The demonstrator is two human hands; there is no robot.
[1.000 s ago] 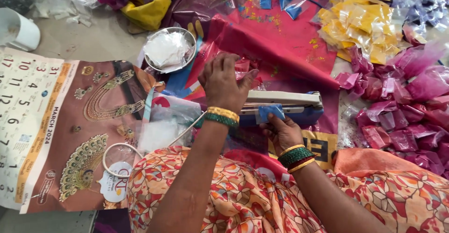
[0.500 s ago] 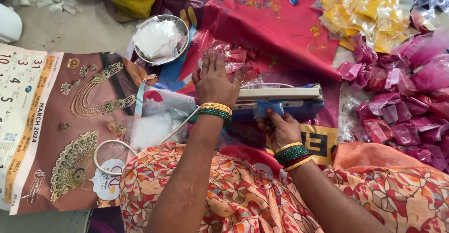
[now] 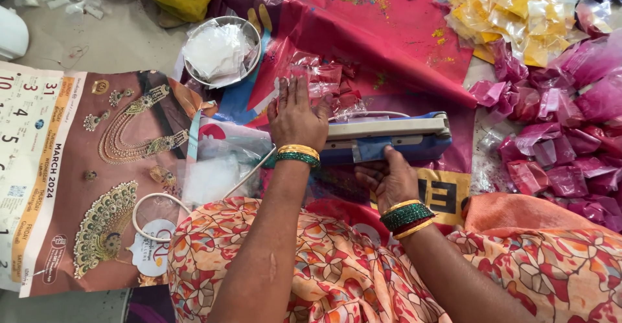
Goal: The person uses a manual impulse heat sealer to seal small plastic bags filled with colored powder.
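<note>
My left hand (image 3: 297, 117) lies flat, fingers forward, on a small heap of clear packets with pink powder (image 3: 322, 82) on a red plastic sheet (image 3: 402, 44). It grips nothing. Just right of the wrist sits a blue and white heat sealer (image 3: 395, 134), lying across in front of me. My right hand (image 3: 389, 179) grips the sealer's near side, thumb on its blue tab. Both wrists carry green and gold bangles. My lap in orange floral cloth (image 3: 337, 265) fills the bottom of the view.
A steel bowl (image 3: 194, 77) holding clear bags stands at the back left. Yellow powder packets (image 3: 512, 18) lie at the back right, pink ones (image 3: 564, 141) at the right. A calendar poster (image 3: 78, 167) covers the floor at left, with the sealer's white cord (image 3: 146, 209) looping over it.
My left hand has gone from raised with spread fingers above the sealer to lying flat on the packets beyond it. My right hand stays on the sealer.
</note>
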